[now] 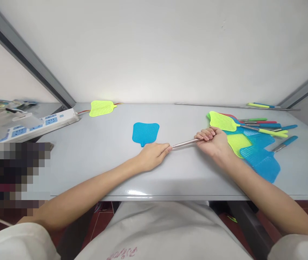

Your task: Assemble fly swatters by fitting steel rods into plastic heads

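Observation:
Above the table's middle, a thin shiny metal rod (186, 143) runs between both hands, rising slightly to the right. My left hand (154, 156) is closed around its left end, back of the hand up, so that end is hidden. Palm upward, my right hand (215, 144) has its fingers wrapped round the right part, whose end I cannot see. Just behind my left hand lies a blue fly swatter head (145, 133); whether it joins the rod cannot be made out. Beside my right wrist is a pile of fly swatters, with a yellow one (222, 121) on top and a blue one (263, 162) in front.
A yellow swatter head (102, 108) lies at the back left, near a white power strip (48, 122). Along the wall stretches a long metal rod (210, 105), with a yellow handle (258, 105) by its right part. The table's front edge (170, 198) is close to my body.

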{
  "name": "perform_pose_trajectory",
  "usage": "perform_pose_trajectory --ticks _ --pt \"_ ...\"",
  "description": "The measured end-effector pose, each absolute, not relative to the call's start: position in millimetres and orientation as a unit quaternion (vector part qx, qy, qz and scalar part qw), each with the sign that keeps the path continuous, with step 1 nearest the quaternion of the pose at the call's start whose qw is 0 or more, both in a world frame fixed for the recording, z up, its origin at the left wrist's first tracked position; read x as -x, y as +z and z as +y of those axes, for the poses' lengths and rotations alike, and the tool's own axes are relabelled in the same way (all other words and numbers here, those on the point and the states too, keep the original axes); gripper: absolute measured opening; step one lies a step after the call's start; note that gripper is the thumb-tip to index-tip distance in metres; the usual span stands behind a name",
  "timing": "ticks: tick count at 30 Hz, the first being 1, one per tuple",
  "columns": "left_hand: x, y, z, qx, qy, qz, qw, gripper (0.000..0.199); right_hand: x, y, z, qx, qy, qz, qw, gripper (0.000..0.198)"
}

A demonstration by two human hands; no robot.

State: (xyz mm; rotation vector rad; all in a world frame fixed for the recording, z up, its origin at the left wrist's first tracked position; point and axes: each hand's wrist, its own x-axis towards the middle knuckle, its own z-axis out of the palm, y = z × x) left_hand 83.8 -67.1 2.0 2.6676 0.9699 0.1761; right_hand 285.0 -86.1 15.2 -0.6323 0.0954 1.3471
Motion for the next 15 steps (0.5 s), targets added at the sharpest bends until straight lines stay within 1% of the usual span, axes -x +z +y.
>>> perform_pose_trajectory --ticks 10,15 --pt "-86.1 -0.2 -68.9 -0.929 0.064 0.341 0.128 0.039 -282.6 12.3 -85.2 0.300 0.603 0.050 0.737 0.028" --pt "-89.2 -3.5 -69.9 -0.923 0.064 0.363 0.111 0.041 -279.2 9.9 -84.6 0.304 0.585 0.029 0.752 0.027"
